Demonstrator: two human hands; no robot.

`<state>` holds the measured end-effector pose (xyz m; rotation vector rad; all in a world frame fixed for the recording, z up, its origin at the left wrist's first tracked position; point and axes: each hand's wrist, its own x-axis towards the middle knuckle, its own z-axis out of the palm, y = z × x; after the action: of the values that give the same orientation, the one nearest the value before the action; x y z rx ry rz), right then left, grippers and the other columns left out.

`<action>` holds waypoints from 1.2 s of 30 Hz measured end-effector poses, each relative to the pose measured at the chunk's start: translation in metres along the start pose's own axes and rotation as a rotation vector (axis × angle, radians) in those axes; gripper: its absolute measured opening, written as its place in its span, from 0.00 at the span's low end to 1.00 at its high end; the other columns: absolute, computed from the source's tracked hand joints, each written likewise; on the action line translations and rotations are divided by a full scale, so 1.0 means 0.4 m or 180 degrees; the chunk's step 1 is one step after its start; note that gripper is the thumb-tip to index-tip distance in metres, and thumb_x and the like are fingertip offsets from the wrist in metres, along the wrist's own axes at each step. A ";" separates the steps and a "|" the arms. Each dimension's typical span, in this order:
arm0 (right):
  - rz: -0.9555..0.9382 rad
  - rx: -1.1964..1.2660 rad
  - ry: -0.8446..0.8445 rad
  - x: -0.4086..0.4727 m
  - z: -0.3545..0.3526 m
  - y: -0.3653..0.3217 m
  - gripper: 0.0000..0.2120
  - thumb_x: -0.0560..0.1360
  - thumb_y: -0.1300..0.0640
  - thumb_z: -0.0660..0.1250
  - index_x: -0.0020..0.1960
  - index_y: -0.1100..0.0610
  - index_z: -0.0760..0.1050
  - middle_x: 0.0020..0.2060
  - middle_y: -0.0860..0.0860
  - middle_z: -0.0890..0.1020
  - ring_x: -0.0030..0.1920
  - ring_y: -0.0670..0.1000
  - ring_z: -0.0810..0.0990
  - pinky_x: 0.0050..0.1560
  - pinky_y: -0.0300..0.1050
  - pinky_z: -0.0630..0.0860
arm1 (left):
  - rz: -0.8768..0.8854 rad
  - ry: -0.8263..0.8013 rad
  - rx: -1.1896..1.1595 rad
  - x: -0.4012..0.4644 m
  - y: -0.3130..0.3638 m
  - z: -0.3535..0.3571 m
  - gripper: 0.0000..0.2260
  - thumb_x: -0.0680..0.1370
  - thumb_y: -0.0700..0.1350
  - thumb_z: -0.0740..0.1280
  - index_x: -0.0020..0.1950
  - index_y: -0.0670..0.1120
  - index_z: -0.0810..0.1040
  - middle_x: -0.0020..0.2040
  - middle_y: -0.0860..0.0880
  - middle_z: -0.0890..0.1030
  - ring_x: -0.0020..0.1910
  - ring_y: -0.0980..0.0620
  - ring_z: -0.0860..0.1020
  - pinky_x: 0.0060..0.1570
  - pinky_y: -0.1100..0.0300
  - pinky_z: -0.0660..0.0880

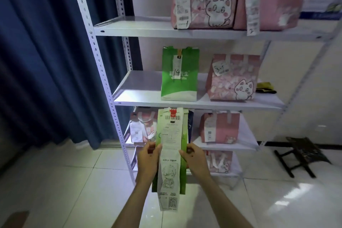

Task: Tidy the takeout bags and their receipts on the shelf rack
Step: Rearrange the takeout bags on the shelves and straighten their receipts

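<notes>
Two hands hold one green takeout bag (184,153) in the air in front of the shelf rack (109,87), level with its lower shelves. A long white receipt (171,146) hangs down the bag's near face from a red clip (173,112) at the top edge, and its tail drops past the bottom of the bag. The left hand (149,161) has its grip closed on the bag's left edge; the right hand (195,161) has its grip closed on the right edge, thumb just beside the receipt's margin.

By my reading, the step in hand is to set this bag on a shelf with its receipt flat and readable. The middle shelf (140,96) has bare board to the left of another green bag (178,83) marked 14, so that looks a likely spot — though I cannot tell which shelf is meant. To do it well, keep both grips on the side edges, not on the paper, so the receipt is not creased or torn off its clip. Lift the bag upright, clear the shelf lip, and land the base flat. The hanging tail is the risk — it could fold under the base or catch on the shelf edge, so smooth it down the front once the bag stands.

Further out, pink cat-print bags (232,77) fill the right side of each shelf, each with its own slip. A dark blue curtain (46,52) hangs to the left, and a folding stool (303,155) stands on the tiled floor (74,181) to the right.
</notes>
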<state>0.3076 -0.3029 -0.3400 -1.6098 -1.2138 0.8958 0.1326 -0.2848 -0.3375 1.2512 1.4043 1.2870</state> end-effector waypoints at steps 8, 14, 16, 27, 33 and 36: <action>0.0263 0.0007 0.0361 -0.094 -0.144 0.130 0.07 0.78 0.60 0.70 0.45 0.50 0.78 0.42 0.44 0.84 0.40 0.39 0.83 0.37 0.32 0.77 | -0.0147 -0.0578 0.0473 -0.118 -0.050 0.131 0.03 0.78 0.47 0.73 0.46 0.50 0.81 0.43 0.54 0.85 0.44 0.57 0.83 0.39 0.67 0.78; 0.0349 0.0068 0.0516 -0.048 -0.160 0.183 0.03 0.79 0.56 0.70 0.51 0.54 0.80 0.47 0.44 0.85 0.46 0.45 0.85 0.41 0.39 0.82 | -0.0162 -0.0781 0.0611 -0.074 -0.083 0.181 0.05 0.77 0.44 0.74 0.44 0.50 0.80 0.43 0.53 0.85 0.44 0.51 0.83 0.43 0.58 0.81; 0.0408 0.0055 0.0530 -0.015 -0.154 0.201 0.02 0.79 0.56 0.70 0.49 0.54 0.79 0.46 0.46 0.86 0.45 0.47 0.86 0.42 0.46 0.85 | -0.0175 -0.0807 0.0636 -0.038 -0.098 0.195 0.05 0.76 0.44 0.75 0.44 0.50 0.80 0.43 0.54 0.84 0.44 0.52 0.82 0.45 0.58 0.81; 0.0752 0.0147 0.0673 0.189 -0.151 0.279 0.03 0.79 0.57 0.70 0.48 0.55 0.79 0.44 0.49 0.86 0.42 0.49 0.87 0.35 0.41 0.82 | -0.0730 -0.0959 0.0507 0.247 -0.167 0.290 0.07 0.75 0.49 0.76 0.44 0.47 0.82 0.41 0.49 0.86 0.41 0.51 0.84 0.40 0.58 0.83; 0.0991 0.0212 0.0773 0.281 -0.179 0.332 0.06 0.80 0.59 0.69 0.44 0.57 0.75 0.42 0.51 0.86 0.39 0.53 0.87 0.33 0.46 0.82 | -0.0703 -0.0733 0.0589 0.458 -0.220 0.342 0.08 0.80 0.49 0.71 0.48 0.45 0.80 0.43 0.48 0.83 0.45 0.48 0.83 0.46 0.51 0.81; 0.1006 0.0091 0.0725 0.302 -0.184 0.356 0.07 0.80 0.60 0.69 0.44 0.57 0.74 0.41 0.50 0.86 0.36 0.46 0.86 0.31 0.38 0.80 | -0.0878 -0.0769 0.0802 0.554 -0.268 0.377 0.06 0.80 0.47 0.71 0.51 0.48 0.75 0.48 0.46 0.82 0.49 0.43 0.81 0.51 0.43 0.82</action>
<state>0.4502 -0.2191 -0.4536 -1.8557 -0.7992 0.8889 0.2325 -0.0398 -0.4528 1.2759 1.5309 0.7641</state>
